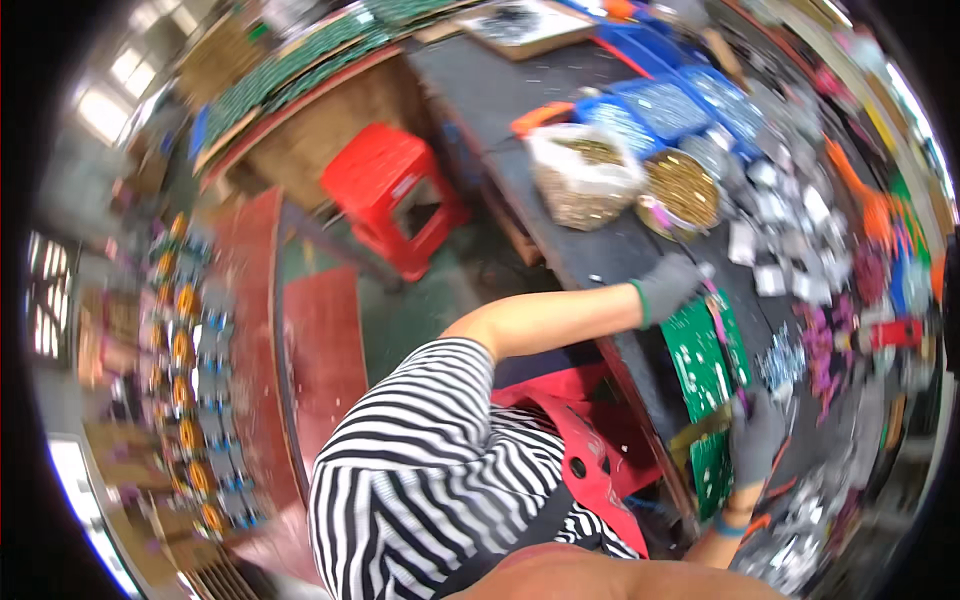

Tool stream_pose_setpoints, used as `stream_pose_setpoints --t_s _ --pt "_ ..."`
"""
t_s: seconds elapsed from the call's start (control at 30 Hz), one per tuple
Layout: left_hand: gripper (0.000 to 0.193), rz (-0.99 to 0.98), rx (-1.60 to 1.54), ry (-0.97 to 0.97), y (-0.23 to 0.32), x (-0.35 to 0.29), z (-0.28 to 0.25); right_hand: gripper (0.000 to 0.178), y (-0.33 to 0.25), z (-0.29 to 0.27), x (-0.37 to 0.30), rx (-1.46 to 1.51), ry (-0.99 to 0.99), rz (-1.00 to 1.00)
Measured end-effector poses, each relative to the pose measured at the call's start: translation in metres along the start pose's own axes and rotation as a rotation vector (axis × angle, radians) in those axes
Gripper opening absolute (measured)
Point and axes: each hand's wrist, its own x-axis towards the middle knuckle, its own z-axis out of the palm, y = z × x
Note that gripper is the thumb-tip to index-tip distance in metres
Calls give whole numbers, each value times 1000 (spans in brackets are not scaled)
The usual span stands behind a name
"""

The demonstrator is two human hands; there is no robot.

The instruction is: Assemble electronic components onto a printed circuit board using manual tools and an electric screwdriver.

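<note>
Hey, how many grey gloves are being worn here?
2: one grey glove on the left hand, near the picture's upper end of the green boards; the other glove on the right hand, lower down, at their right side.

Lots of colour here: the circuit boards (690, 350) are bright green with white specks, on a dark grey worktop (470, 85). Left hand (668, 288) wears a grey glove with a green cuff, right hand (757, 440) is in grey too, plus a blue wristband (731, 526). Shirt (400, 450) is black-and-white striped, apron (612, 510) pinkish red, stool (375, 165) solid red, trays (640, 48) blue, small bits (683, 188) brassy gold, and those blocks (768, 280) silvery white.
</note>
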Motion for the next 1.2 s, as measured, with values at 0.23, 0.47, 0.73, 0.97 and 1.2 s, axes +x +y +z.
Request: stream_pose_setpoints --t_s 0.23,0.47,0.73,0.97,1.2 --pt "26 434 33 32 60 -112 -19 14 -11 -34 -50 525 17 -7" --pt "28 723 963 512 122 -236 -144 24 -36 -24 -76 760 423 73" --pt "25 911 1420 1523 171 -354 -383 19 -64 12 -72 832 442 -60" --pt "36 430 1699 1788 143 -467 -557 22 -65 23 -67 911 456 59" --pt "50 -225 1474 1777 163 -516 -524 17 -66 34 -59 993 435 0"
